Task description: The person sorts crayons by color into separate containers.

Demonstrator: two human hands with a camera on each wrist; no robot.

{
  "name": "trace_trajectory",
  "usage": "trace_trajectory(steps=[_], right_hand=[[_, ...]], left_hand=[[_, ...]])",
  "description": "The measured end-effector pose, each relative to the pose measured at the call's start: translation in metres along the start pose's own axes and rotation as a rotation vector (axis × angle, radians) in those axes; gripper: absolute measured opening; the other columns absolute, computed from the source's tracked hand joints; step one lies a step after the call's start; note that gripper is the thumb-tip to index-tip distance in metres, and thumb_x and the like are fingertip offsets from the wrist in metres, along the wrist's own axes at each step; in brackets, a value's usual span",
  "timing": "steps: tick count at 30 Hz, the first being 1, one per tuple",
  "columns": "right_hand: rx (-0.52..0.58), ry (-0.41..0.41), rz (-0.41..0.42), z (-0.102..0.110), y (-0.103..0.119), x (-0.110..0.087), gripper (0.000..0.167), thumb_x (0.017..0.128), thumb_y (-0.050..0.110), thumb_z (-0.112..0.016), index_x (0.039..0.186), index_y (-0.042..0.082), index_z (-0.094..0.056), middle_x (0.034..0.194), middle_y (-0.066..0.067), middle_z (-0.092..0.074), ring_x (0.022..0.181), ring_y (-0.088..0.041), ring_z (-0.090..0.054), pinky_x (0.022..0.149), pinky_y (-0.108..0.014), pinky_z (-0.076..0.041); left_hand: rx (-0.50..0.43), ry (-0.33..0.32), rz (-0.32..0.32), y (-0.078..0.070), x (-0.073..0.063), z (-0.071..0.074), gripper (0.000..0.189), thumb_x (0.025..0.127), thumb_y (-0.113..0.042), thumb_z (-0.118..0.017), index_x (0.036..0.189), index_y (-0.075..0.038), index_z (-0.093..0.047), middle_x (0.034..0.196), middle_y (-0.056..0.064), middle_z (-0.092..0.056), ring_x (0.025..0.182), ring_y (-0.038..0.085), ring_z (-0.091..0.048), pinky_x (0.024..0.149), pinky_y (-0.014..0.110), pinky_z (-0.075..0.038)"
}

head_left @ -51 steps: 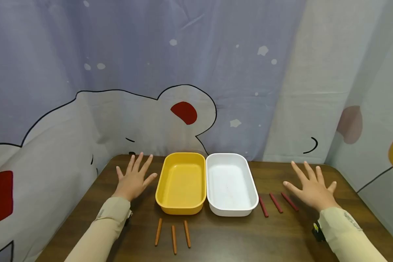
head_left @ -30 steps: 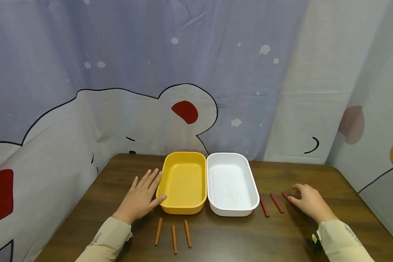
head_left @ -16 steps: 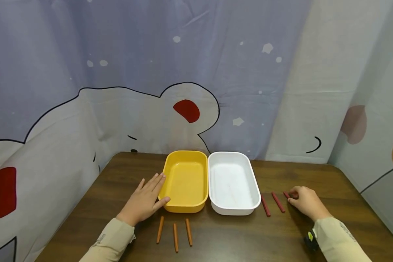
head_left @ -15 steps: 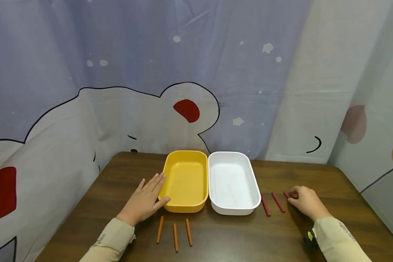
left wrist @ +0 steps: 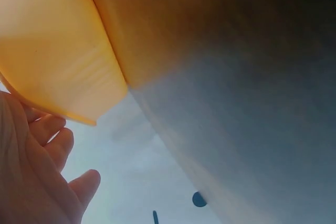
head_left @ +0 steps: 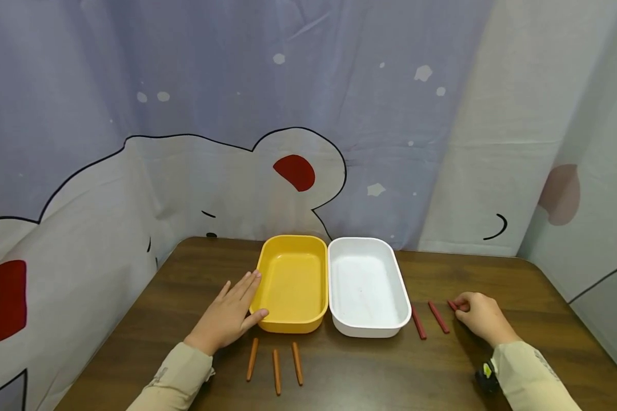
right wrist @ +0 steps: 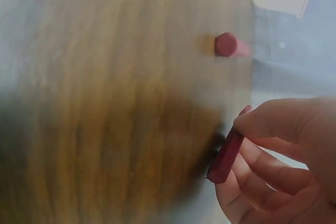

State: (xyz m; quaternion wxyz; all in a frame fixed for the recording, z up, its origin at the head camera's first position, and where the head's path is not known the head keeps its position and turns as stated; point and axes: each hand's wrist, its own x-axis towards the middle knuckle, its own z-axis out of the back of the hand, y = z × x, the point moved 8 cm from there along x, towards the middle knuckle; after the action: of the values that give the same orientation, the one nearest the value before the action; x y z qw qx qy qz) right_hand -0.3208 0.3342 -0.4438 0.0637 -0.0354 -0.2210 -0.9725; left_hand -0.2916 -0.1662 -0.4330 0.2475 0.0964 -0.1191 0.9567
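My right hand [head_left: 483, 317] pinches a dark red crayon-like stick [right wrist: 226, 156] between thumb and fingers, low by the table at the right. In the right wrist view the stick is many-sided and tilted. Two more dark red sticks [head_left: 439, 317] lie to its left, beside the white tray [head_left: 367, 331]. My left hand [head_left: 223, 319] rests against the left side of the yellow tray [head_left: 288, 327], with its fingers extended along the rim and thumb at the near corner. Three orange-brown sticks [head_left: 276, 371] lie in front of the yellow tray. Both trays hold nothing.
The two trays stand side by side near the back of the dark wooden table [head_left: 370, 377]. A printed curtain [head_left: 226, 74] hangs right behind the table and along its sides. A black wrist device [head_left: 487, 377] sits under the right sleeve.
Both hands were spread apart above the table. My left hand came right and nearer to touch the yellow tray; my right hand came down and took hold of the rightmost red stick.
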Motion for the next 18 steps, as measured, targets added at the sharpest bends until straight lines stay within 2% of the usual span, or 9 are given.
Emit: trace_trajectory(steps=[7,11,14,18], right_hand=[[0.078,-0.032,-0.026,0.004,0.003,-0.004,0.015,0.086,0.001,-0.071,0.099,-0.006,-0.071,0.086,-0.010,-0.073,0.081,-0.028,-0.068,0.070,-0.043,-0.054],[0.162,-0.022,-0.064,0.003,0.006,-0.006,0.020,0.090,0.005,-0.070,0.105,-0.008,-0.070,0.090,-0.013,-0.074,0.080,-0.026,-0.069,0.070,-0.040,-0.054],[0.264,0.002,-0.109,0.001,0.008,-0.008,0.026,0.092,0.006,-0.068,0.110,-0.012,-0.068,0.092,-0.015,-0.074,0.074,-0.019,-0.067,0.064,-0.032,-0.055],[0.472,0.026,-0.154,-0.003,0.014,-0.009,0.033,0.094,0.005,-0.066,0.118,-0.019,-0.062,0.099,-0.020,-0.073,0.076,-0.013,-0.068,0.065,-0.028,-0.059]], left_hand=[[-0.005,0.006,0.002,0.000,0.000,0.000,0.078,0.104,-0.051,-0.049,0.158,0.001,-0.028,0.164,0.016,-0.027,0.151,0.033,-0.026,0.119,0.062,-0.022],[-0.003,0.007,0.002,0.000,0.000,-0.001,0.078,0.105,-0.051,-0.049,0.159,0.001,-0.028,0.165,0.016,-0.027,0.152,0.033,-0.025,0.119,0.062,-0.021],[-0.001,0.007,0.001,0.000,0.000,-0.001,0.078,0.105,-0.051,-0.048,0.159,0.001,-0.028,0.164,0.017,-0.027,0.152,0.033,-0.026,0.119,0.062,-0.021],[-0.004,0.006,0.000,0.000,0.001,-0.001,0.078,0.105,-0.051,-0.049,0.158,0.001,-0.028,0.164,0.017,-0.028,0.151,0.033,-0.026,0.119,0.062,-0.021]])
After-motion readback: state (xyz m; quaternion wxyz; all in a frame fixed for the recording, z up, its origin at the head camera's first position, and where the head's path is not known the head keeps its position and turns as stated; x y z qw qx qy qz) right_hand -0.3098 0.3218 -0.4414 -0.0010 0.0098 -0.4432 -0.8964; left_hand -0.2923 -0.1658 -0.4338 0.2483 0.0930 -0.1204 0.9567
